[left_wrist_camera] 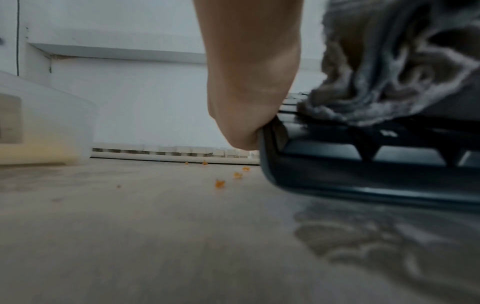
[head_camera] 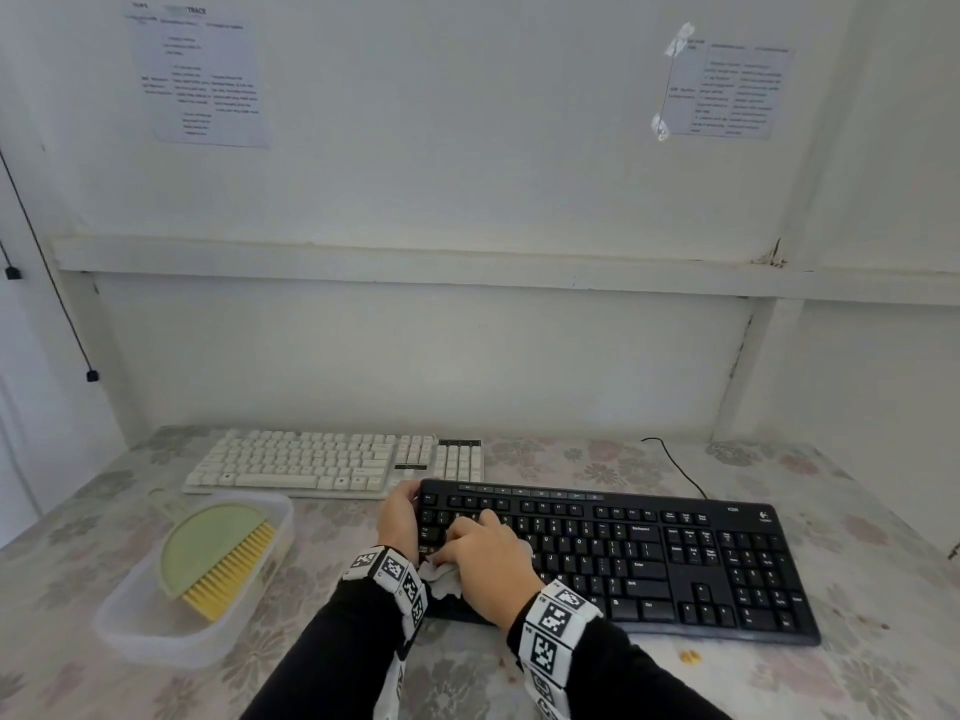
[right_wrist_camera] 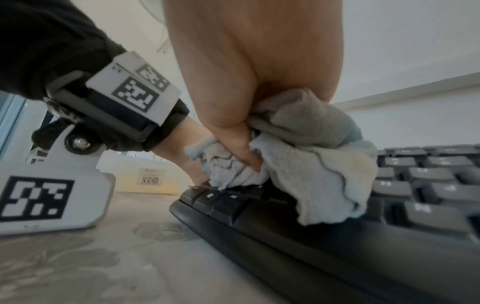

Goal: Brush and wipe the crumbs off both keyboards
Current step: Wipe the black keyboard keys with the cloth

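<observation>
Right hand (head_camera: 485, 556) clutches a bunched cloth (right_wrist_camera: 306, 164), fingers curled round it, pressing it onto the left-end keys of the black keyboard (head_camera: 649, 558). Left hand (head_camera: 399, 517) grips that keyboard's left edge. White keyboard (head_camera: 332, 462) lies just behind.

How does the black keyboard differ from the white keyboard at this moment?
The black keyboard lies nearer the person, the white keyboard behind it. The left hand grips the black one's end while the right hand presses a cloth on its keys; nothing touches the white one. Both lie on the table.
</observation>
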`<state>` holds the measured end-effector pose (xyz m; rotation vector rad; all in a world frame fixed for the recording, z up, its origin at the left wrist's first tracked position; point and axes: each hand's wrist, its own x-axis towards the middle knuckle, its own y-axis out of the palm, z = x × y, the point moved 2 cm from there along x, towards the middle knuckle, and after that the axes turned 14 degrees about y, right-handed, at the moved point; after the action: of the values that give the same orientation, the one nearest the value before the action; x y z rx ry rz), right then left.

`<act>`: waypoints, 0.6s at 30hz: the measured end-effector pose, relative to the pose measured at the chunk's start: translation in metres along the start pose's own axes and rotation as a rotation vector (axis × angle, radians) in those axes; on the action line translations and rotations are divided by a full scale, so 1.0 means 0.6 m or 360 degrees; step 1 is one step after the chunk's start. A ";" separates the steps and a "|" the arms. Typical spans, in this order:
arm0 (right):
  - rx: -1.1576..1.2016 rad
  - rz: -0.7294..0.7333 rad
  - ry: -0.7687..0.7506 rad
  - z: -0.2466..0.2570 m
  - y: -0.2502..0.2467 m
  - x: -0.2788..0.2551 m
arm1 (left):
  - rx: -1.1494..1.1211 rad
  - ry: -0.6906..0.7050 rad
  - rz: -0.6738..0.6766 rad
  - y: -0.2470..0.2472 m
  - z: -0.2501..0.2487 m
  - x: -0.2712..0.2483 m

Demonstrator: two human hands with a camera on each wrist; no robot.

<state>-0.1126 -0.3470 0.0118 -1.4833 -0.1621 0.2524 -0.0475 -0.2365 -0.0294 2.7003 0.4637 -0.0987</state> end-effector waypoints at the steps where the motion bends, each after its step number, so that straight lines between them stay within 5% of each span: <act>1: -0.0002 0.0000 0.0025 -0.005 -0.001 -0.003 | 0.0013 0.0001 0.0013 0.000 -0.001 -0.003; 10: 0.0180 -0.0003 0.0312 -0.105 -0.011 -0.033 | -0.0012 0.0016 0.0067 0.001 -0.004 -0.006; 18: 0.0409 0.0043 0.0797 -0.217 -0.012 -0.063 | -0.0028 0.0076 0.0099 0.005 -0.002 -0.007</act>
<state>-0.1147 -0.4828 0.0101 -1.2515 0.2844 -0.0800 -0.0506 -0.2402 -0.0266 2.7019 0.3925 -0.0124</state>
